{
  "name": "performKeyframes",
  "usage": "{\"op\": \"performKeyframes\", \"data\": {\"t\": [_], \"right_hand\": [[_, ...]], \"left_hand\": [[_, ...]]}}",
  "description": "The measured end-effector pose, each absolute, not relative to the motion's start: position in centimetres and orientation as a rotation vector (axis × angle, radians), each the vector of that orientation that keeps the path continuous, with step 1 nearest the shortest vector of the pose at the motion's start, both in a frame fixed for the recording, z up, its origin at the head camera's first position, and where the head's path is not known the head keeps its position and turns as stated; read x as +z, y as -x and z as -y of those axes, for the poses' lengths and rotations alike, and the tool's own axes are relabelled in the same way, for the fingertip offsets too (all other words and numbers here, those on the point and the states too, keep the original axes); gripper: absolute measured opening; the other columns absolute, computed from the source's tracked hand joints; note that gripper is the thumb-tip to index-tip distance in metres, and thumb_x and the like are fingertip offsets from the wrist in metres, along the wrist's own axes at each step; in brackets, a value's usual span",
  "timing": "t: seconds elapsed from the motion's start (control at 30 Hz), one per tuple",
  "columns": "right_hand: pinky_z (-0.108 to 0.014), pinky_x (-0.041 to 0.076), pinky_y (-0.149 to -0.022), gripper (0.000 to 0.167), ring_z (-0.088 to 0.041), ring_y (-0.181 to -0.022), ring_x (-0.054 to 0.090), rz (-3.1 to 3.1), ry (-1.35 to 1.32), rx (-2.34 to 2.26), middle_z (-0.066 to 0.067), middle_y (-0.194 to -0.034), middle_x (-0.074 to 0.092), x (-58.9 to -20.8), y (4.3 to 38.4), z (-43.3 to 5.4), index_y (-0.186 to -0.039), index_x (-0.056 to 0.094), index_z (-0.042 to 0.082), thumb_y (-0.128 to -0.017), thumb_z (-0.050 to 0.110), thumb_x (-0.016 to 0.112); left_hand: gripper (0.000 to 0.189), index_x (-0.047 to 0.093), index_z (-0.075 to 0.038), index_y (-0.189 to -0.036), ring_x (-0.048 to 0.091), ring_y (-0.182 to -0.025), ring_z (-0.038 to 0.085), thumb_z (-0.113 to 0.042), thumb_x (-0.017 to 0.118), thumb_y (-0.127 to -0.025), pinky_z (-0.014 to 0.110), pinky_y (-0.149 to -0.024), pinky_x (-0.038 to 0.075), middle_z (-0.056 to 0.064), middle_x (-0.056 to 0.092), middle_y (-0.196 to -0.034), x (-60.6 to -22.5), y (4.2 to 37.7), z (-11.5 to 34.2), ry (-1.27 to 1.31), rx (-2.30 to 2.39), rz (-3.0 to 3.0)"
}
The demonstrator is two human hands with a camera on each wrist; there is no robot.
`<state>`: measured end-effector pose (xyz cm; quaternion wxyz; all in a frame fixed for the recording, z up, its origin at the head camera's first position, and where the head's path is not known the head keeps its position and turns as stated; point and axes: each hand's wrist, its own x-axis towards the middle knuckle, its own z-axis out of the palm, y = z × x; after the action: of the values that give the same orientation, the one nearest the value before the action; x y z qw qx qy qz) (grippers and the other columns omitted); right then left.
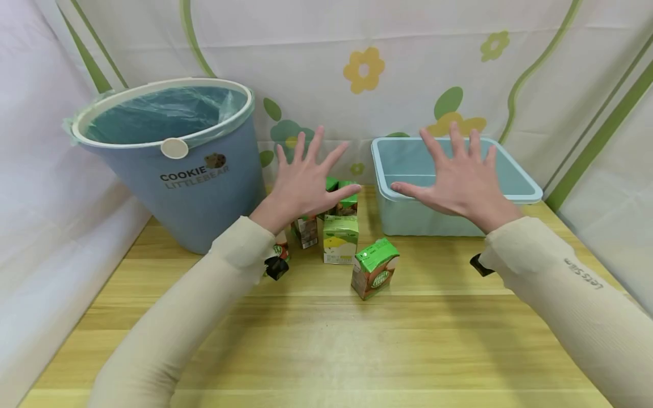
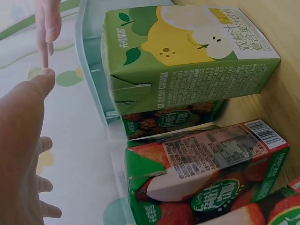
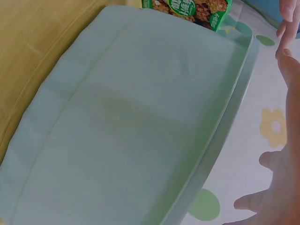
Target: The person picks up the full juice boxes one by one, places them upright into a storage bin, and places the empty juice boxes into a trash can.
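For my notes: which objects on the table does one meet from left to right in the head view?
Blue bin, yellow-green carton, brown carton with green top, light-blue tub; partly hidden cartons omitted.

Head view: bright, diffuse light, apparently from overhead, left a pale glare on the wooden table (image 1: 326, 354) toward six o'clock. Soft-edged shadows fell below the left sleeve (image 1: 189, 314), toward seven o'clock, and the right sleeve (image 1: 556, 294), toward four. A highlight marked the green-topped carton (image 1: 376, 269) at five o'clock. Wide-angle distortion tilted the bucket (image 1: 224, 192) outward at nine o'clock. Wrist views: both appeared dimmer and greyer. Print on the yellow-green carton (image 2: 187, 61), at one o'clock, was legible; low-contrast shading crossed the container (image 3: 108, 131) near the dial's centre.
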<state>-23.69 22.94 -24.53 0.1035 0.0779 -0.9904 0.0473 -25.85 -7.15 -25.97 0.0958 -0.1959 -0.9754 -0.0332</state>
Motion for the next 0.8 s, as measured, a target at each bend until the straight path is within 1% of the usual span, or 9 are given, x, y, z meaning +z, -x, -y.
{"op": "performKeyframes", "data": {"t": [0.17,0.3,0.43,0.53,0.6,0.67,0.8], "right_hand": [[-0.083,0.008,-0.121,0.111,-0.064,-0.157,0.008,2.887,-0.252,0.217,-0.027,-0.177,0.002,-24.5,23.8,-24.2,-0.172,0.008,0.036,-0.086,0.091,0.05],[-0.079,0.012,-0.123,0.106,-0.059,-0.158,0.014,2.875,-0.258,0.306,-0.026,-0.177,0.009,-24.7,23.8,-25.8,-0.172,0.011,0.034,-0.09,0.085,0.052],[-0.078,0.018,-0.122,0.103,-0.054,-0.16,0.016,2.891,-0.236,0.394,-0.024,-0.178,0.012,-24.9,23.8,-28.3,-0.173,0.012,0.029,-0.093,0.08,0.054],[-0.081,0.02,-0.119,0.103,-0.052,-0.162,0.014,2.922,-0.197,0.478,-0.021,-0.179,0.01,-25.2,23.8,-30.4,-0.173,0.01,0.027,-0.095,0.076,0.056],[-0.082,0.018,-0.119,0.103,-0.052,-0.162,0.011,2.935,-0.171,0.542,-0.019,-0.179,0.007,-25.5,23.8,-31.7,-0.173,0.008,0.026,-0.096,0.073,0.058],[-0.083,0.017,-0.118,0.103,-0.052,-0.163,0.009,2.947,-0.136,0.585,-0.017,-0.18,0.005,-25.8,23.7,-32.9,-0.173,0.005,0.027,-0.097,0.072,0.058],[-0.083,0.015,-0.119,0.102,-0.053,-0.163,0.007,2.947,-0.078,0.662,-0.015,-0.18,0.004,-26.8,23.3,-34.9,-0.173,0.004,0.029,-0.098,0.071,0.058]], "left_hand": [[0.09,0.011,-0.047,-0.17,0.003,-0.166,0.046,-0.086,0.04,-0.095,0.08,-0.126,0.01,0.007,-0.007,-0.181,-26.1,24.8,8.3,0.588,-0.15,2.867],[0.085,0.021,-0.043,-0.169,0.011,-0.167,0.042,-0.082,0.045,-0.097,0.074,-0.129,0.015,0.007,0.002,-0.182,-26.4,23.6,10.0,0.599,-0.218,2.851],[0.08,0.031,-0.041,-0.167,0.02,-0.165,0.04,-0.077,0.051,-0.098,0.072,-0.126,0.026,0.007,0.012,-0.181,-27.1,22.3,12.1,0.602,-0.34,2.84],[0.078,0.038,-0.038,-0.165,0.03,-0.16,0.042,-0.074,0.056,-0.098,0.07,-0.118,0.039,0.007,0.02,-0.179,-27.9,21.1,13.6,0.607,-0.409,2.817],[0.076,0.043,-0.037,-0.163,0.036,-0.158,0.042,-0.072,0.06,-0.097,0.069,-0.113,0.044,0.007,0.026,-0.177,-28.6,20.3,14.6,0.613,-0.45,2.794],[0.074,0.047,-0.036,-0.16,0.04,-0.156,0.042,-0.069,0.064,-0.097,0.069,-0.111,0.046,0.006,0.032,-0.175,-29.3,19.5,15.4,0.612,-0.511,2.77],[0.07,0.051,-0.033,-0.158,0.042,-0.155,0.038,-0.061,0.069,-0.097,0.07,-0.116,0.042,0.005,0.043,-0.17,-31.0,18.2,16.8,0.578,-0.675,2.725]]}}
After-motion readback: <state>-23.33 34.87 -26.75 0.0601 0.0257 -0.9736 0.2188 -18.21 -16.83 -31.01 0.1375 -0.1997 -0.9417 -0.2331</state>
